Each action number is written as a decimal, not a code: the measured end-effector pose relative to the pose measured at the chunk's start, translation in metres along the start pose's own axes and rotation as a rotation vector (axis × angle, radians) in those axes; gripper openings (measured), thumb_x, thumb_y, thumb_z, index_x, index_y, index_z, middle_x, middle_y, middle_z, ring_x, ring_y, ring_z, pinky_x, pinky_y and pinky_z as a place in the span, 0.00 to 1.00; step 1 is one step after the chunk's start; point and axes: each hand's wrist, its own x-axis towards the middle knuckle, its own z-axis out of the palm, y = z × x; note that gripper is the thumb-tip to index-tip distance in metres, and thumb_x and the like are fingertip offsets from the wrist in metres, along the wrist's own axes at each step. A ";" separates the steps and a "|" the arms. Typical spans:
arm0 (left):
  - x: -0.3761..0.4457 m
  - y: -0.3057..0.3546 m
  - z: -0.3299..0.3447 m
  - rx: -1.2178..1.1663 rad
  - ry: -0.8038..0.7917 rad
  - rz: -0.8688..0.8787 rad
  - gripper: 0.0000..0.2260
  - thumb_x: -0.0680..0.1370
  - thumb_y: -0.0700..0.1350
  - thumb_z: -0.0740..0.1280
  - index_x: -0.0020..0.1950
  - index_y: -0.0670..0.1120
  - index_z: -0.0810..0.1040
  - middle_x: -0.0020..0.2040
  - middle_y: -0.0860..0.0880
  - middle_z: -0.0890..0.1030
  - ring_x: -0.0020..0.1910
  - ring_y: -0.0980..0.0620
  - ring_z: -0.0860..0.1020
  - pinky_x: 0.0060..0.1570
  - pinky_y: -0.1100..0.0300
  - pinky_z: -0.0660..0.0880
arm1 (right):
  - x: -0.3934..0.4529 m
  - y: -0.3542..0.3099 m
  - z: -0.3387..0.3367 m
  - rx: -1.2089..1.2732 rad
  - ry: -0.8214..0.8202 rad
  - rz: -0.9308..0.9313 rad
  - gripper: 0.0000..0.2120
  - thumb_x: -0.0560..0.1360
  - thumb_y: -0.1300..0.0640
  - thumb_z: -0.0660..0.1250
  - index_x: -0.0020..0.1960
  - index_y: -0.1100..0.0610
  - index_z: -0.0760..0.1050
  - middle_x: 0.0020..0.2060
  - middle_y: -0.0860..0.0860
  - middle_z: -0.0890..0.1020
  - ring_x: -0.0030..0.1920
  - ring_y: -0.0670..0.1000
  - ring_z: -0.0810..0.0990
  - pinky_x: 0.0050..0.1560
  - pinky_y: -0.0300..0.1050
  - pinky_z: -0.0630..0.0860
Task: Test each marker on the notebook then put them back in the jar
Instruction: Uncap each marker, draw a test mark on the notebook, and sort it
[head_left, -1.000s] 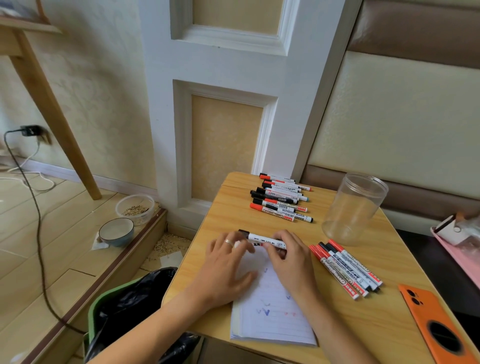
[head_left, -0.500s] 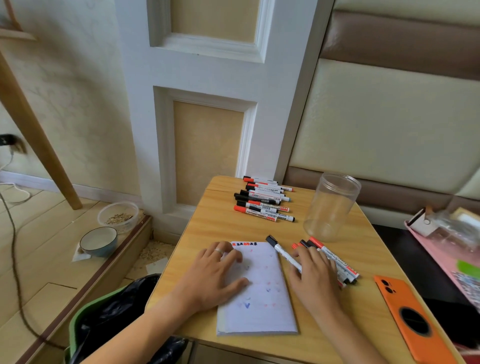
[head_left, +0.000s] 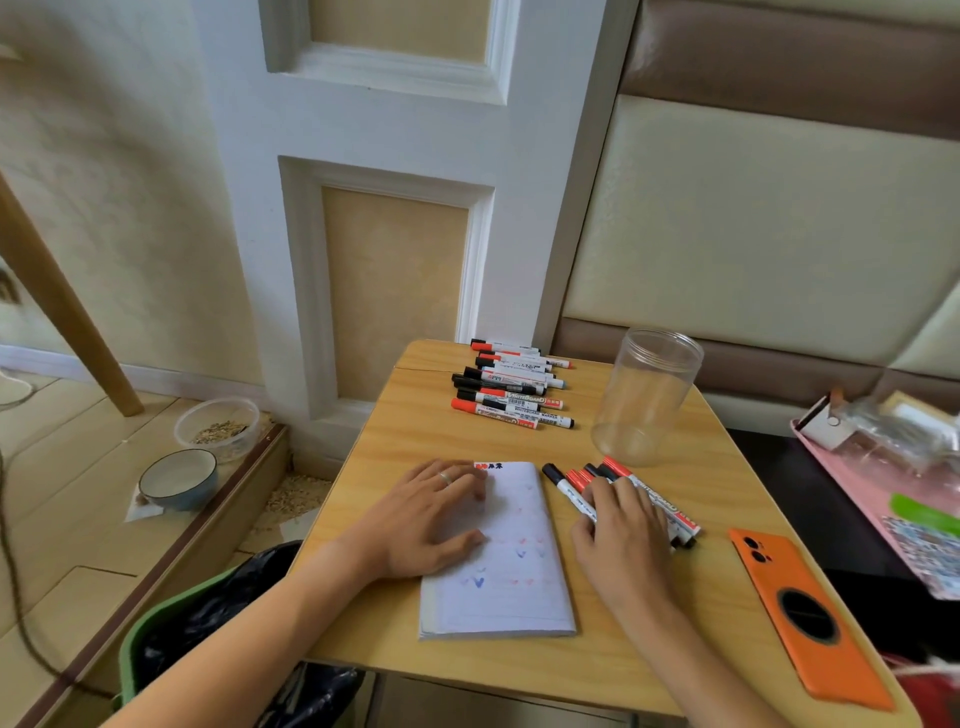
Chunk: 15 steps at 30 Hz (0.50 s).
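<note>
An open notebook with small red and blue test marks lies at the table's near middle. My left hand rests flat on its left page. Right of the notebook, a small row of red- and black-capped markers lies on the table. My right hand lies over them with its fingers stretched out. A black-capped marker sits at the row's left edge, partly under my fingers. The clear plastic jar stands empty just behind. A second group of several markers lies at the far middle.
The small wooden table stands against a white wall panel. An orange phone lies near the table's right front edge. A pink tray of clutter is to the right. A green bin with a black liner is below left.
My right hand carried the black-capped marker from above the notebook to the right and laid it beside the row of markers. My left hand stayed on the notebook.
</note>
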 end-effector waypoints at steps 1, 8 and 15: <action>0.003 -0.001 -0.002 -0.016 -0.021 0.022 0.17 0.81 0.61 0.63 0.65 0.55 0.73 0.72 0.58 0.71 0.75 0.58 0.64 0.75 0.54 0.58 | 0.002 -0.001 0.000 0.008 -0.003 -0.002 0.13 0.65 0.63 0.75 0.46 0.55 0.76 0.40 0.52 0.74 0.41 0.58 0.75 0.40 0.52 0.72; 0.008 -0.004 0.001 -0.104 -0.046 -0.019 0.13 0.80 0.60 0.61 0.63 0.60 0.73 0.69 0.59 0.71 0.70 0.59 0.66 0.72 0.53 0.58 | 0.056 -0.021 0.010 0.154 -0.067 -0.103 0.04 0.72 0.61 0.68 0.46 0.56 0.76 0.43 0.51 0.78 0.45 0.56 0.76 0.45 0.51 0.75; 0.006 -0.007 0.005 -0.136 0.023 -0.049 0.09 0.80 0.58 0.63 0.59 0.61 0.74 0.65 0.61 0.73 0.68 0.60 0.67 0.71 0.52 0.60 | 0.133 -0.051 0.045 0.188 -0.225 -0.162 0.09 0.78 0.64 0.65 0.57 0.58 0.79 0.53 0.54 0.82 0.56 0.56 0.78 0.55 0.51 0.74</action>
